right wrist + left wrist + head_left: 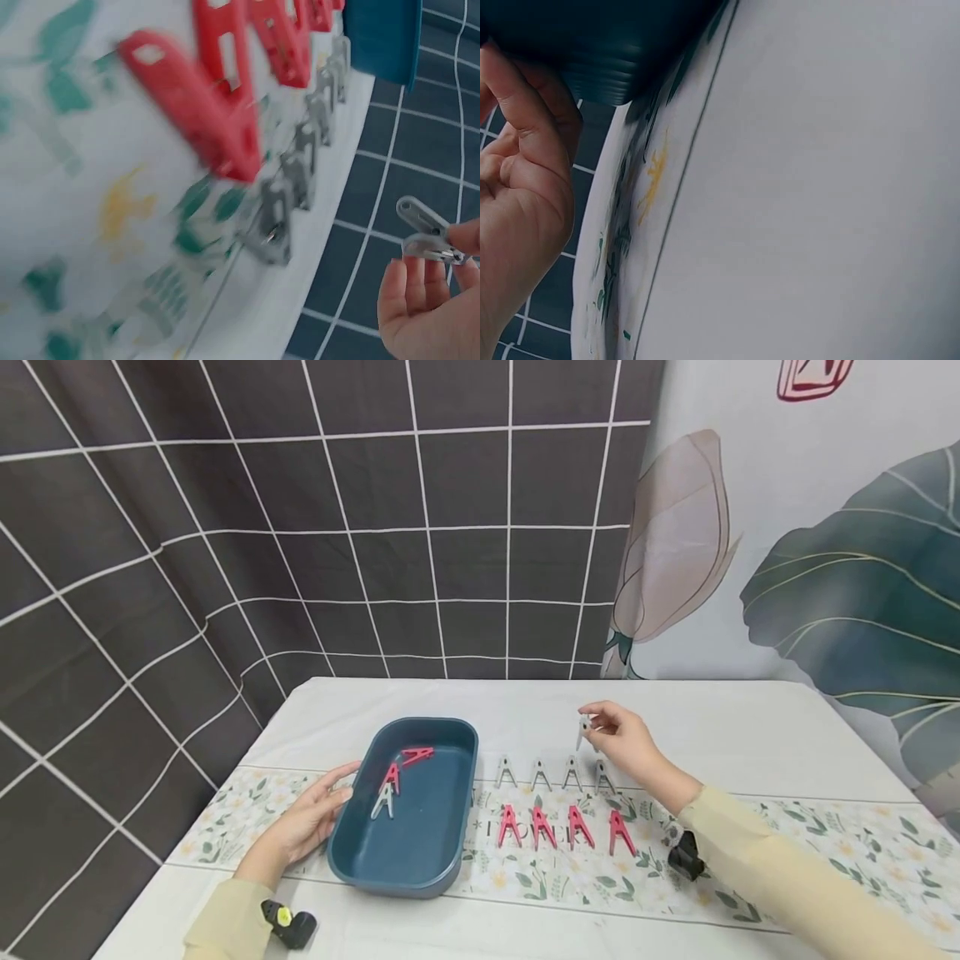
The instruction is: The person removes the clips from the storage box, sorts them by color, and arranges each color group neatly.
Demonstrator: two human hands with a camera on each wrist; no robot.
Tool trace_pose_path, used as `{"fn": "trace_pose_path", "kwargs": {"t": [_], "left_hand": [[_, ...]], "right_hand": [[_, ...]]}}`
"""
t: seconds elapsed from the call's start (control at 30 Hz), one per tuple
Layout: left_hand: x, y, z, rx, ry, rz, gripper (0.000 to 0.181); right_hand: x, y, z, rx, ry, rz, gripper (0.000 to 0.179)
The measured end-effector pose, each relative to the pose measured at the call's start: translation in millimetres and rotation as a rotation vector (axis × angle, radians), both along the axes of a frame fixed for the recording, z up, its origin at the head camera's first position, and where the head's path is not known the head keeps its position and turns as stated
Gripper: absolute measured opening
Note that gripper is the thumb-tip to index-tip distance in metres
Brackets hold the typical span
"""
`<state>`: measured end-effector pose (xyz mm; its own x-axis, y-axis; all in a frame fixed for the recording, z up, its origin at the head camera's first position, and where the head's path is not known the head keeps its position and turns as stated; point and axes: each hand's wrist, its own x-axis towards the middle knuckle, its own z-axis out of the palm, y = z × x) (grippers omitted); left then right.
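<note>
My right hand [628,745] pinches a grey clothespin [583,729] above the table, behind a row of grey clothespins. In the right wrist view that held clothespin [429,246] sits between thumb and fingers, its two prongs spread apart. My left hand [306,820] touches the left outer side of a blue rectangular bin [427,843], its fingers fairly straight. Inside the bin lie two red clothespins [417,755] and one pale grey clothespin [382,801]. Several grey clothespins [540,774] form a row right of the bin, with several red clothespins [543,828] lined up in front of them.
A white table [712,727] carries a floral printed band [810,852] across its middle. A dark curtain [465,560] with white grid lines hangs behind and at the left. Black wrist devices [686,856] are worn at both sleeves.
</note>
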<state>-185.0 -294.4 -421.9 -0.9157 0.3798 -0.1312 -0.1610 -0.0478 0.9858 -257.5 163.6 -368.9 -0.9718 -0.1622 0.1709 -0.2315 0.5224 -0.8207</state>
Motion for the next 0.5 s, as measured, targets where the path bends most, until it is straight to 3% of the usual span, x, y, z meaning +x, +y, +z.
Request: {"fn": "trace_pose_path", "kwargs": {"t": [0.17,0.3,0.5], "left_hand": [[0.1,-0.5,-0.2,-0.007,0.002,-0.004,0.052],[1.1,-1.3,-0.3,-0.002,0.009,-0.009,0.052],[0.6,-0.9,-1.3,-0.007,0.011,-0.009,0.055]], "right_hand": [[5.6,18,-3.3,0.019,-0.08,0.025,0.036],[8.6,31,-8.8,0.065,-0.08,0.061,0.037],[10.1,49,-15.5,0.087,-0.108,0.031,0.038]]}}
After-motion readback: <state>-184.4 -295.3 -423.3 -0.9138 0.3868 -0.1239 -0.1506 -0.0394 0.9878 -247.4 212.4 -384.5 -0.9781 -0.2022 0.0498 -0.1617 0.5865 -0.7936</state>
